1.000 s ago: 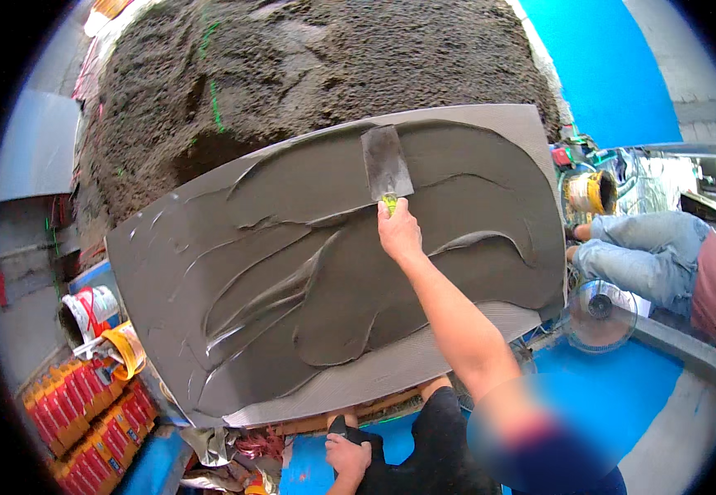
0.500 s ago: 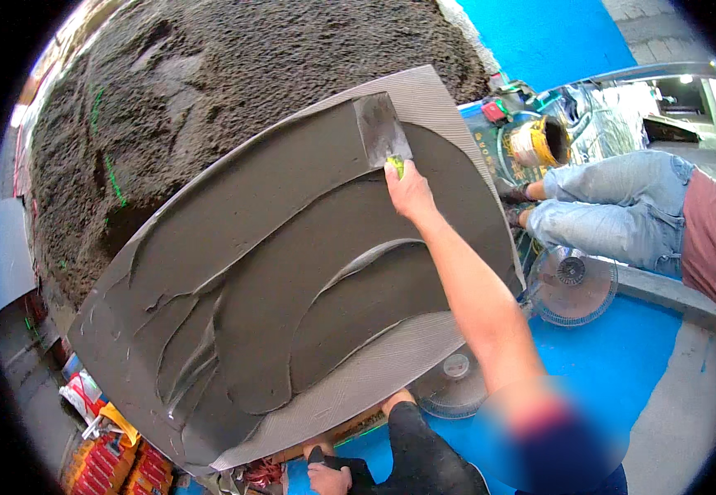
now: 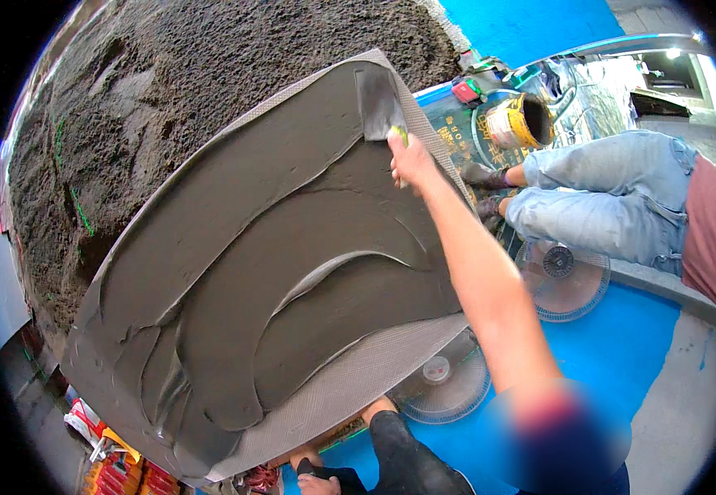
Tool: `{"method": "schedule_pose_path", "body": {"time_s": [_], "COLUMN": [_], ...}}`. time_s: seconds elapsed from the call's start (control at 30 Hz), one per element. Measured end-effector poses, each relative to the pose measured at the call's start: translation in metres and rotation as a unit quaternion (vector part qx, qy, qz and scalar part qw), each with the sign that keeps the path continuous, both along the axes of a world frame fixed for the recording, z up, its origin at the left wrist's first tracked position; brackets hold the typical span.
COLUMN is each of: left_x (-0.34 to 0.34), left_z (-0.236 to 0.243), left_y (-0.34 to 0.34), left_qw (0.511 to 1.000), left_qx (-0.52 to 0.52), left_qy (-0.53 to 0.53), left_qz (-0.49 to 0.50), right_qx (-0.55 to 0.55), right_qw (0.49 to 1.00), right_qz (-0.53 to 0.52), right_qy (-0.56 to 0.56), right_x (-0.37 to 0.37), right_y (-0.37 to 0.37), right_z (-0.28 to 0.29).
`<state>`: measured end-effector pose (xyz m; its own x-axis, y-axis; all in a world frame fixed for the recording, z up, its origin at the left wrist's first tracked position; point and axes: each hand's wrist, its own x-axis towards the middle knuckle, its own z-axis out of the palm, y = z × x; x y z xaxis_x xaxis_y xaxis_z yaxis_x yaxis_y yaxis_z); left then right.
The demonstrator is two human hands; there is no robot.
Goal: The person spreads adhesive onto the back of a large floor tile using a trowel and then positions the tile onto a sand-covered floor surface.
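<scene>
Your right hand (image 3: 412,162) is wrapped round the handle of the trowel (image 3: 380,106), blade lying on the grey paste (image 3: 209,305) near the top corner of the panel (image 3: 333,404). Your left hand (image 3: 318,485) is by your legs, cut by the lower edge; can't tell if it's open or closed.

Surface: paste covers most of the panel, curved ridges across it, ribbed strips bare along the near and right edges. Rough dark material (image 3: 234,49) beyond.

Room: two fans at your right, the near one (image 3: 453,394) beside the panel edge, the far one (image 3: 558,261) near a person in jeans (image 3: 614,198). Blue floor (image 3: 622,338) below them, yellow bucket (image 3: 511,124) past the panel's right edge.
</scene>
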<state>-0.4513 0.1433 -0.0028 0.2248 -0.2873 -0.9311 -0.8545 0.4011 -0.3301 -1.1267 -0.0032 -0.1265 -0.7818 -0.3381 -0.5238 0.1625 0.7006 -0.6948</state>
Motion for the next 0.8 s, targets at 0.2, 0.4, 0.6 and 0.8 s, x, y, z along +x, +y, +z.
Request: {"method": "schedule_pose_path", "body": {"time_s": [0.2,0.4,0.6,0.8], "left_x": [0.034,0.024,0.003,-0.033], "left_z": [-0.008,-0.014,-0.005,0.029], "left_y": [0.016,0.014,0.004,-0.025], "left_qw": [0.998,0.995,0.995,0.994], "left_qx": [0.020,-0.080,-0.067,-0.038], "left_qy": [0.014,-0.065,-0.073,0.001], "left_qz": [-0.053,-0.014,0.010,0.105], "right_qx": [-0.087,-0.036,-0.056,0.031], "right_qw": [0.979,0.948,0.883,0.914], "right_qz": [-0.065,0.298,0.459,0.347], "right_qy": [-0.173,-0.107,0.079,0.209], "right_x": [0.149,0.313,0.414,0.307], "right_y": [0.010,-0.010,-0.035,-0.044], "right_z": [0.002,0.050,0.023,0.008]}}
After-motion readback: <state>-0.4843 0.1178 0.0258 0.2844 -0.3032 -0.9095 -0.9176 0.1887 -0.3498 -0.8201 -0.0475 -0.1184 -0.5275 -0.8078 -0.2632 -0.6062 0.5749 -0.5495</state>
